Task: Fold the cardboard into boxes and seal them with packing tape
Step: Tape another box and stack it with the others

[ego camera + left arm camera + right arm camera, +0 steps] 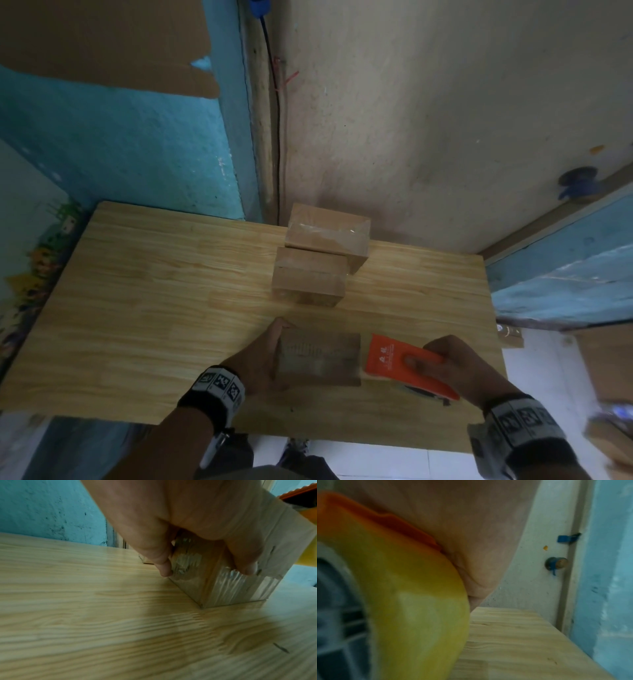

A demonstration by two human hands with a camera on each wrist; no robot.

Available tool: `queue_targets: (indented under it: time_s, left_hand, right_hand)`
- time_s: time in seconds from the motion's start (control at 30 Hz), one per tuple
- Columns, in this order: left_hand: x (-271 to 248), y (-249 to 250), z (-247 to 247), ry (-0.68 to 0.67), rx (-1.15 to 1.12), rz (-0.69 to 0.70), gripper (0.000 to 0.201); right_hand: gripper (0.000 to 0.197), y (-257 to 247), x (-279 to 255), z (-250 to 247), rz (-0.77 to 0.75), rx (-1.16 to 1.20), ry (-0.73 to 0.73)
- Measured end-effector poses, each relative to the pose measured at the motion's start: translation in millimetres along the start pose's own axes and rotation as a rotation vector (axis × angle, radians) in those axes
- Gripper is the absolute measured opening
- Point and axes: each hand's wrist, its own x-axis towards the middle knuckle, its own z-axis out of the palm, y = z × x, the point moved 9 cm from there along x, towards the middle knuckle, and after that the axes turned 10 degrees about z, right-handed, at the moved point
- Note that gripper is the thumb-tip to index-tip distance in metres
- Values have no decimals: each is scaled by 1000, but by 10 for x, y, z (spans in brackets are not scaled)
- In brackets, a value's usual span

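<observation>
Two taped boxes (318, 260) already stand at the back of the bench (137, 291), so those look done. Left hand (260, 356) grip clasps a third box (318, 359) at the near edge, tape visible on its end; right hand (455, 363) grip wraps the orange tape dispenser (400, 359) just beside it. Likely finishing this seal.

Left hand (260, 356) curled around the end of the near box (318, 358), thumb on the far side, fingertips (164, 570) pressed on its taped end face. Right hand (455, 366) wrapped around the orange tape dispenser (400, 359), thumb through its slot. Both forearms extend forward, marker-tagged bands on both wrists.
</observation>
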Motion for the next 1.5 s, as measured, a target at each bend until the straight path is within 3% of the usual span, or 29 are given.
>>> queue_targets:
  time_s: [0.27, 0.57, 0.73, 1.0, 1.23, 1.5]
  left_hand:
    - [-19, -22, -25, -17, -13, -42, 95]
    - [-20, -283, -167, -57, 52, -168, 84]
    - [-29, -150, -154, -85, 25, -137, 99]
    - [-39, -103, -168, -71, 79, -109, 96]
    - [-42, -105, -163, -85, 129, -100, 103]
    - [-62, -109, -145, -98, 145, -100, 103]
  right_hand:
    - [77, 97, 37, -30, 34, 14, -45]
    - [68, 313, 275, 139, 152, -295, -111]
    - [75, 441, 320, 95, 193, -305, -108]
    - [74, 180, 404, 325, 183, -447, -88]
    - [78, -105, 476, 330, 174, -519, -13]
    - [70, -180, 386, 314, 131, -569, 259]
